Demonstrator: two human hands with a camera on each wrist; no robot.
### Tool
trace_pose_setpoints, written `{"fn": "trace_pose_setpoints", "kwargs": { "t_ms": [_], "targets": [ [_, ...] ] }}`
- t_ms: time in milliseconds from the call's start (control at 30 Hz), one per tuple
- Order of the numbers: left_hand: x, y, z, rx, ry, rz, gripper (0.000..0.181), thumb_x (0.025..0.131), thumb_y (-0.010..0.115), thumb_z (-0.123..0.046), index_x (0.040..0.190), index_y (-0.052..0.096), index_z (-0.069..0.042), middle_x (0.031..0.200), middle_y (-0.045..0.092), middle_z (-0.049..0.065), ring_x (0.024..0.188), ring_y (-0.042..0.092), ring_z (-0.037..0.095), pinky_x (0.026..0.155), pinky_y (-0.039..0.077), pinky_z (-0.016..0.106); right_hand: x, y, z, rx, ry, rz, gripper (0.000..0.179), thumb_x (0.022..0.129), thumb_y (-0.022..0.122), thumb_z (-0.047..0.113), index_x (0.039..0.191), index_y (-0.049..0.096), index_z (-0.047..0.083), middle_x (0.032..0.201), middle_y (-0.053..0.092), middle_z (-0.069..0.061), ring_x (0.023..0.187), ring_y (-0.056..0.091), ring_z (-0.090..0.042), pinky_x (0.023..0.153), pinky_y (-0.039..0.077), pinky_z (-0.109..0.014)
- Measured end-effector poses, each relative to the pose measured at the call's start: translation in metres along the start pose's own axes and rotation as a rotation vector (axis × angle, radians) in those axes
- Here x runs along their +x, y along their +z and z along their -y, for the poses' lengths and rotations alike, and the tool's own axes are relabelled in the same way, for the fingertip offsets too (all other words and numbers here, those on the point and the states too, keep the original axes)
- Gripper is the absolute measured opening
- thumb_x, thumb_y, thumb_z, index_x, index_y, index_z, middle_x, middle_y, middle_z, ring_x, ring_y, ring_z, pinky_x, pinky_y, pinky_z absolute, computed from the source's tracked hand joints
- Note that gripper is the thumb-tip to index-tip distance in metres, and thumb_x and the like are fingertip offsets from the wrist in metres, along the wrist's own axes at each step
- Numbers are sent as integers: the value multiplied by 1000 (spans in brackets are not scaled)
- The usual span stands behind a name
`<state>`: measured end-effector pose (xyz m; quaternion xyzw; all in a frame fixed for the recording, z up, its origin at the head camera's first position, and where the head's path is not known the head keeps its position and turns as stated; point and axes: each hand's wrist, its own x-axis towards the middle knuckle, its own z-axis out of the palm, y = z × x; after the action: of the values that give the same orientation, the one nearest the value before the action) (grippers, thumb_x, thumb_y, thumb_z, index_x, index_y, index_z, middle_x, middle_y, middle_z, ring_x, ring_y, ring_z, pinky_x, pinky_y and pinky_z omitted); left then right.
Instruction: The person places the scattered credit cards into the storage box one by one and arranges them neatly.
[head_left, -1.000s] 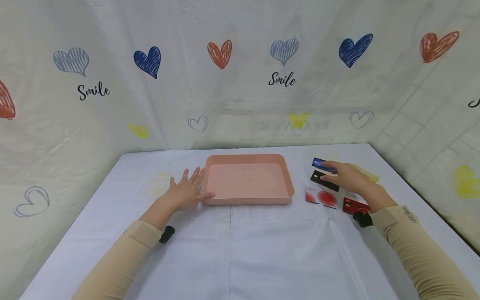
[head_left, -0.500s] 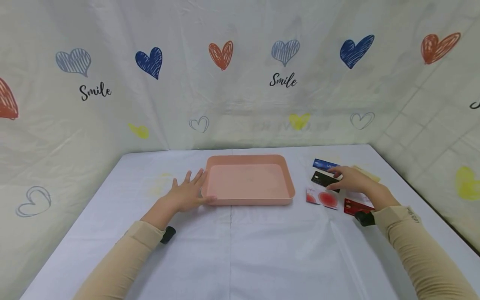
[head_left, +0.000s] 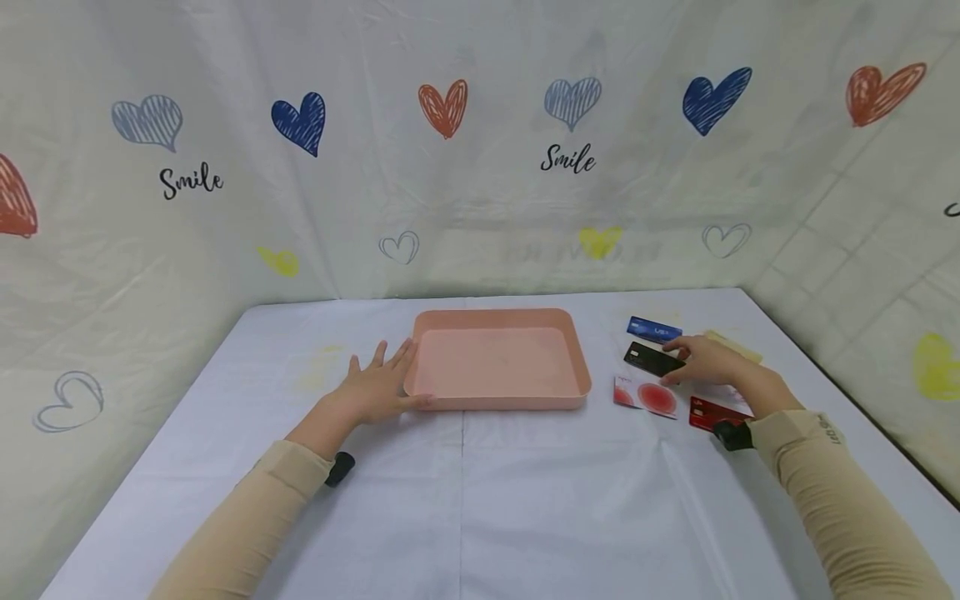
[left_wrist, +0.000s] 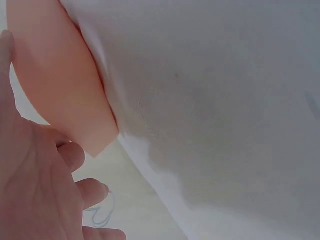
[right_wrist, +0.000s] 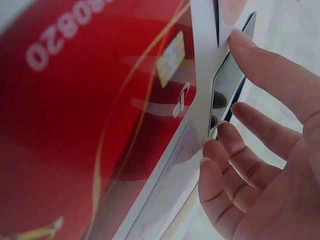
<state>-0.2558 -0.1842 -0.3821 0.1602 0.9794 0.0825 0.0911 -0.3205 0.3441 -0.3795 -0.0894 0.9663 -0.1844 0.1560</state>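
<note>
Right of the left hand (head_left: pixel 371 393), its fingers spread, sits the pink tray (head_left: pixel 497 362) (head view); the right hand (head_left: pixel 711 364) arches over the black card (head_left: pixel 648 357), thumb and forefinger parted. Left-wrist view: thumb touching the tray. Right-wrist view: thumb at the card's edge; grip indeterminable.

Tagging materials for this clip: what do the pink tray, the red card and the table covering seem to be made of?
Pink tray: probably moulded plastic with a satin finish; one even colour, rounded corners.
Red card: likely glossy plastic; pale reflections cross its printed face.
Table covering: cloth or soft sheeting, matte and creased; the look does not settle which.
</note>
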Motion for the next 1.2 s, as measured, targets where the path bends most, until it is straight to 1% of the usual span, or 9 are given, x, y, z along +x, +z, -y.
{"fn": "trace_pose_setpoints", "kwargs": {
  "t_ms": [233,400,667,800,1033,1200],
  "targets": [
    [0,0,-1,-1,1,3,105,96,51,-71,165,6,-6,172,9,9,154,4,47,111,5,79,-2,-3,-2,11,16,28,79,86,83,40,133,50,-14,120,57,-37,107,55,-47,95,46,-65],
    [2,1,0,-4,4,1,105,96,50,-72,165,7,-6,171,10,9,153,6,48,111,6,79,-1,-6,-6,8,1,37,77,85,83,38,130,51,-16,118,58,-35,107,55,-45,96,47,-62],
    [3,0,-1,8,-1,8,104,96,49,-72,165,7,-6,171,10,9,154,6,47,111,6,79,1,-7,-9,19,-8,15,73,84,85,36,124,54,-16,113,59,-33,102,56,-43,93,48,-60],
    [2,-1,-1,15,-1,9,103,97,50,-70,165,8,-5,171,10,10,153,6,47,111,7,79,0,-6,-6,32,5,4,72,84,85,34,124,51,-16,115,58,-35,102,55,-43,94,48,-61],
    [0,-2,-2,12,-2,10,103,97,50,-70,165,8,-5,171,10,10,153,6,47,111,7,79,-1,-7,-2,88,45,6,72,85,85,32,125,46,-12,123,52,-41,105,52,-47,94,45,-64],
    [0,-2,-2,13,1,9,103,97,50,-70,165,8,-5,171,10,10,153,6,47,111,8,79,0,-5,-4,113,36,-10,69,86,84,28,126,45,-11,125,50,-43,107,52,-49,96,44,-65]
  ]
}}
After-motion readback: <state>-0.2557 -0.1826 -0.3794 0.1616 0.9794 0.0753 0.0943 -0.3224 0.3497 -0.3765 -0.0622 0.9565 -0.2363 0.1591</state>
